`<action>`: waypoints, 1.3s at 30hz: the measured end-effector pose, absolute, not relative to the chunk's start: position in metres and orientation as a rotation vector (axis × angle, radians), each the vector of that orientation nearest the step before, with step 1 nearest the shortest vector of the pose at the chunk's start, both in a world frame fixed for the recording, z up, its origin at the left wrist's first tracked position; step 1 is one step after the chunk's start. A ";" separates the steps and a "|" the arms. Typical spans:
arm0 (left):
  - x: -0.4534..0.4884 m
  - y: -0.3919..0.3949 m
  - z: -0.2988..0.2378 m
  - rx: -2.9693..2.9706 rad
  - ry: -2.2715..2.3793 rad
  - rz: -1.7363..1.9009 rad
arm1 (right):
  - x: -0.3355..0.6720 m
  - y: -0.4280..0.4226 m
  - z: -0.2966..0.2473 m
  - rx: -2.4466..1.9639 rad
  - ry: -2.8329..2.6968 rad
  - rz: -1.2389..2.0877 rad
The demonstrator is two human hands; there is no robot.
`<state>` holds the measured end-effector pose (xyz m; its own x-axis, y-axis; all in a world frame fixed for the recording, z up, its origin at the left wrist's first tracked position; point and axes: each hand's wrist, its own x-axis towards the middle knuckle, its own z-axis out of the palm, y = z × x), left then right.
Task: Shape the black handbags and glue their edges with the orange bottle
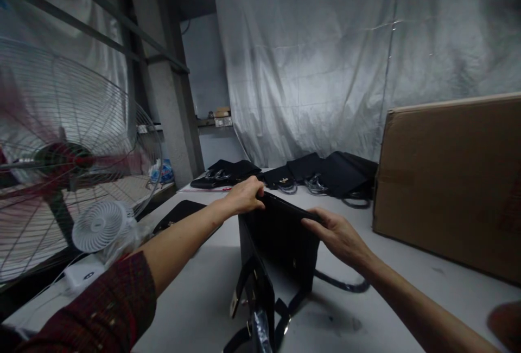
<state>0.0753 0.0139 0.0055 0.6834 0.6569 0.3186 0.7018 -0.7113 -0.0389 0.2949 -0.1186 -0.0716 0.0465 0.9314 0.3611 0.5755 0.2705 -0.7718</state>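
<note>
A black handbag (pixel 280 239) stands on the white table in front of me, its mouth spread wide and its dark inside showing. My left hand (pixel 246 196) pinches the far left corner of its top edge. At the right end of that same edge, my right hand (pixel 336 231) grips the rim between thumb and fingers. Straps with metal buckles hang at the bag's near side, beside a handle (pixel 260 331) wrapped in clear plastic. Another wrapped handle (pixel 345 283) lies out to the right on the table.
Several black bags (pixel 342 174) lie along the table's back. Another black piece (pixel 179 213) rests at left. A large cardboard box (pixel 448 179) stands at right. A small white fan (pixel 101 225) and a large caged fan (pixel 65 158) are at left. Silver sheeting (pixel 309 71) hangs behind.
</note>
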 end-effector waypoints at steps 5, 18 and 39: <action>0.076 0.022 0.004 -2.718 -1.180 -0.539 | 0.292 -0.122 -0.070 -1.383 -1.642 0.480; 0.072 0.023 0.005 -2.829 -1.324 -0.684 | 0.312 -0.106 -0.079 -1.403 -1.530 0.501; 0.079 0.018 0.004 -2.680 -1.463 -0.732 | 0.302 -0.085 -0.056 -1.571 -1.384 0.582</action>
